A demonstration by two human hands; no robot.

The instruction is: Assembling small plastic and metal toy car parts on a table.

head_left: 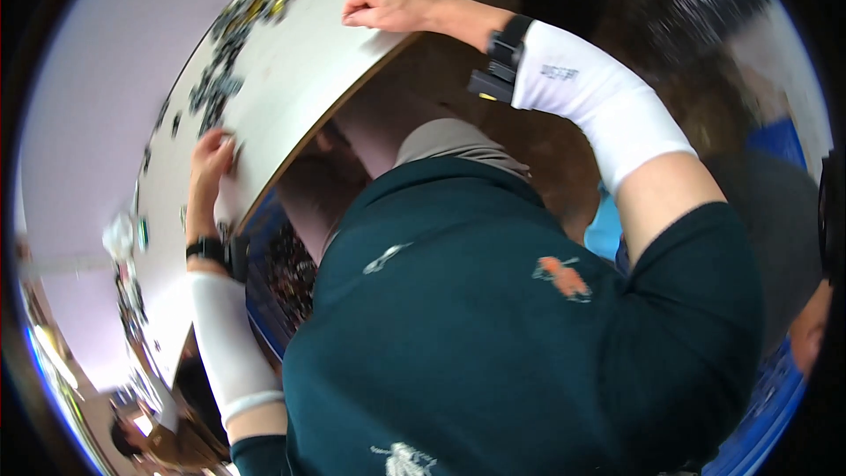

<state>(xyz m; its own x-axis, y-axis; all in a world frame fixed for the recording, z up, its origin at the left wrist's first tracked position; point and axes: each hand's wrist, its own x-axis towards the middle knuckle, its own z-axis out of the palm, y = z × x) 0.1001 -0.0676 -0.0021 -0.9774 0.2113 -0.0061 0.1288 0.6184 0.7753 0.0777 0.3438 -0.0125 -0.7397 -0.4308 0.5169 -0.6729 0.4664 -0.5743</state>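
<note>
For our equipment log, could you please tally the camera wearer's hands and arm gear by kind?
Bare left hand and bare right hand: 2
White fabric arm sleeves: 2
Black wrist straps: 2
Total: 6
Small dark and yellow pieces on the white table are too blurred to count.

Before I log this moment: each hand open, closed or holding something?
Left hand: fingers bent, blurred; whether its grip is closed cannot be told.
Right hand: curled closed over the white tabletop; no held thing visible.
</note>
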